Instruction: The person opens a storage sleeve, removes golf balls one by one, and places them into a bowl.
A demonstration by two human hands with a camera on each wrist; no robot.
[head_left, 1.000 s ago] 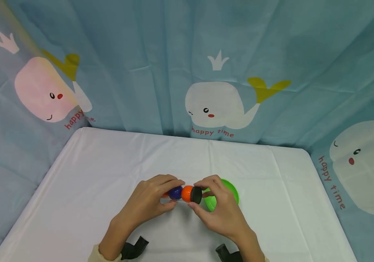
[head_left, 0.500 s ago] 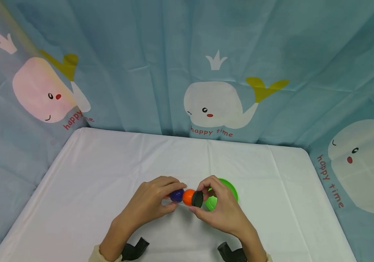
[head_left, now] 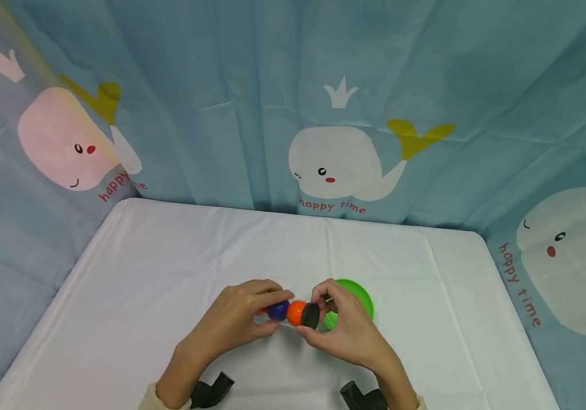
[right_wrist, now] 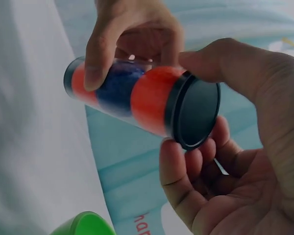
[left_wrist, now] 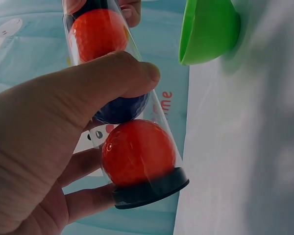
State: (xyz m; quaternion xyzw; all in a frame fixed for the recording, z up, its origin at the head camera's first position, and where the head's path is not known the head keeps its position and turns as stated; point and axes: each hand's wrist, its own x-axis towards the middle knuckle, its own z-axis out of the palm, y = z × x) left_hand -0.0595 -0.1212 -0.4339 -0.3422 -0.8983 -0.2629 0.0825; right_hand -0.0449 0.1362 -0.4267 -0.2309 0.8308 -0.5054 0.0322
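A clear tube (left_wrist: 159, 112) holds a row of dimpled balls, like golf balls: an orange ball (left_wrist: 139, 152), a blue ball (left_wrist: 122, 110) and another orange ball (left_wrist: 98, 34). Black caps sit on both ends. My left hand (head_left: 236, 310) grips the tube's middle, its thumb lying across the side over the blue ball in the left wrist view. At the other end, my right hand (head_left: 344, 327) pinches the black cap (right_wrist: 201, 112) by its rim between thumb and fingers. This cap is seated on the tube's end. The tube is held slightly tilted over the white table.
A green bowl (head_left: 361, 296) stands on the white tablecloth (head_left: 400, 256) just behind the right hand, partly hidden by it. A blue curtain (head_left: 210, 142) with whale prints rises along the table's back and sides. Black wrist pieces (head_left: 212, 393) show below both hands.
Both hands and the tube have shifted slightly down and right, and the capped end has dipped. The right fingers have moved a little around the cap; both holds continue.
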